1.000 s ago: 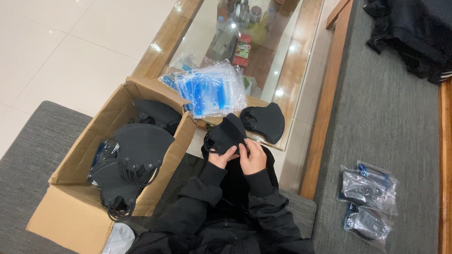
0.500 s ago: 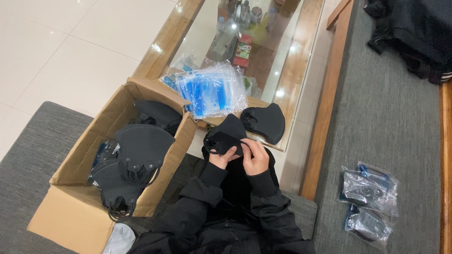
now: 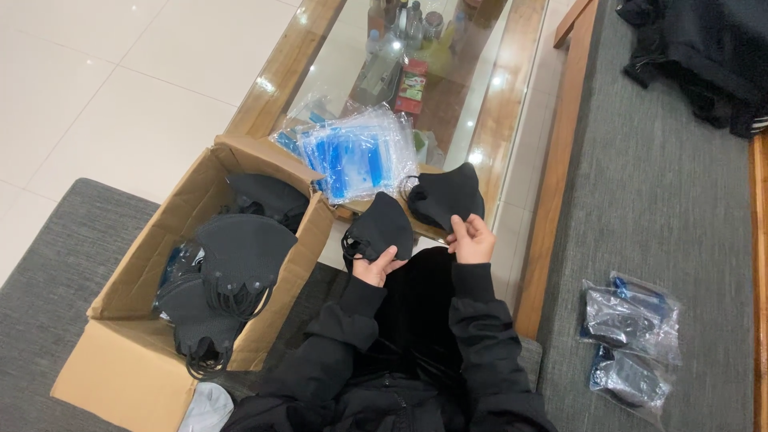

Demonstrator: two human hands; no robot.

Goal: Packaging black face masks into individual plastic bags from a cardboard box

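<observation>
My left hand holds a folded black face mask by its lower edge, with the ear loops hanging at the left. My right hand is apart from it, to the right. Its fingers pinch the lower edge of a second black mask that lies on the near corner of the glass table. Both arms are in black sleeves over my lap.
An open cardboard box at my left holds stacks of black masks. Clear blue-printed plastic bags lie piled on the table. Two bagged masks rest on the grey sofa seat at right, with dark clothing at the far right.
Both hands were together on one mask. My right hand has let go and moved right to the mask on the table, while my left hand keeps the first mask.
</observation>
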